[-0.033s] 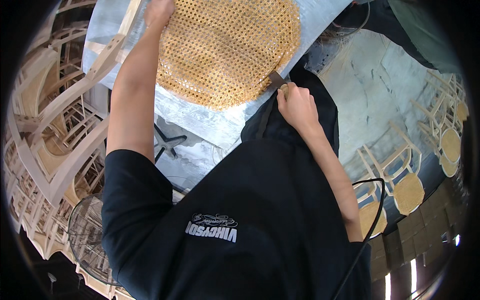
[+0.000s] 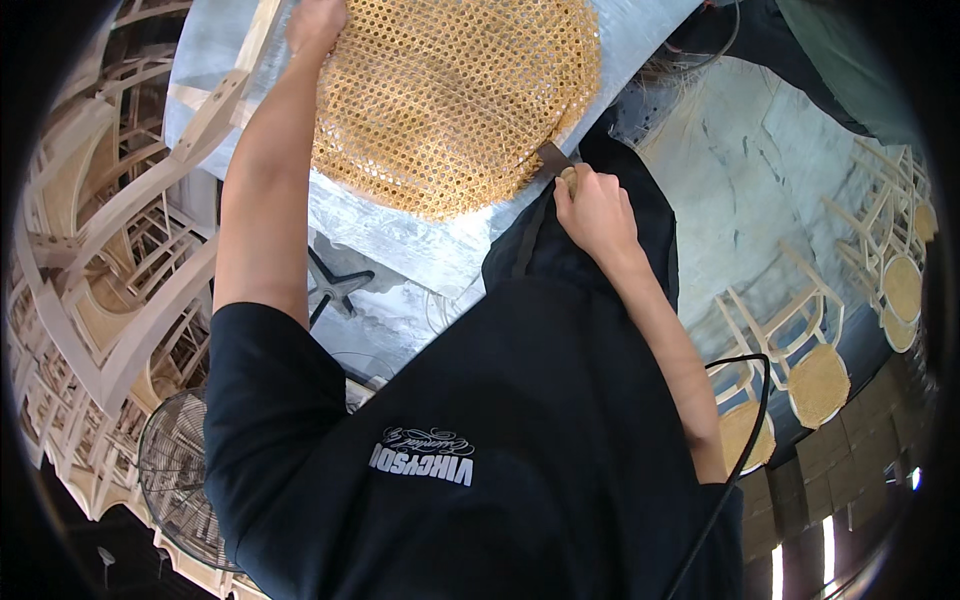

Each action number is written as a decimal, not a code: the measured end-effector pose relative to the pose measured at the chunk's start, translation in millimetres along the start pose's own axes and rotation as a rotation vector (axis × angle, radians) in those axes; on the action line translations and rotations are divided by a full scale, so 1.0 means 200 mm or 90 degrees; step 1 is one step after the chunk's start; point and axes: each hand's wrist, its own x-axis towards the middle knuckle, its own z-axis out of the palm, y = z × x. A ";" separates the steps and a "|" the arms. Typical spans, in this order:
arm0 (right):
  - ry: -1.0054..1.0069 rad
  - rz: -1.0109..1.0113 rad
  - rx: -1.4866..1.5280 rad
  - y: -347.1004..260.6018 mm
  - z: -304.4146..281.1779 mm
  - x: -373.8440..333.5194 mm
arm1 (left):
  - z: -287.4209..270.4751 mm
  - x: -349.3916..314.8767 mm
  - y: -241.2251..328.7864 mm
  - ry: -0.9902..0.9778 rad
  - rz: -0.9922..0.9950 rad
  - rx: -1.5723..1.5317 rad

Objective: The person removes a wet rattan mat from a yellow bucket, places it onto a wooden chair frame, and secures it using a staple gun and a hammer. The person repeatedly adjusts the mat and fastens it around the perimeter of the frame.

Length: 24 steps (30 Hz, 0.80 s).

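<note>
Amid wooden chair frames (image 2: 205, 130), a pale tabletop (image 2: 640, 30) bears cane webbing (image 2: 450, 100); the right hand (image 2: 598, 215) clasps a flat-bladed knife (image 2: 553, 158), long axis slanting up-left to the webbing's edge. The left hand (image 2: 318, 22) has an unclear grip.

Rough, round golden cane mesh (image 2: 450, 100), twelve o'clock; dull, flat grey metal blade (image 2: 551, 158), one; smooth, curved pale wooden frame (image 2: 208, 130), ten.

Inside a furniture workshop, bare wooden frames (image 2: 205, 130) crowd the space left of the left hand (image 2: 318, 24), and light wooden chairs (image 2: 820, 385) with round tan seats stand well to the right of the right hand (image 2: 598, 208). Between the hands, a round sheet of cane weave (image 2: 450, 90) covers part of a pale worktable (image 2: 400, 235).
</note>
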 end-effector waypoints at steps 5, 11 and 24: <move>-0.050 0.008 -0.095 -0.10 -0.01 0.09 | -0.01 -0.03 -0.04 0.009 -0.024 -0.021; -0.089 0.008 -0.117 -0.20 -0.01 0.20 | -0.10 -0.07 -0.01 -0.025 -0.051 -0.066; -0.092 0.028 -0.186 -0.14 -0.05 0.16 | -0.24 -0.17 0.13 -0.002 -0.105 -0.187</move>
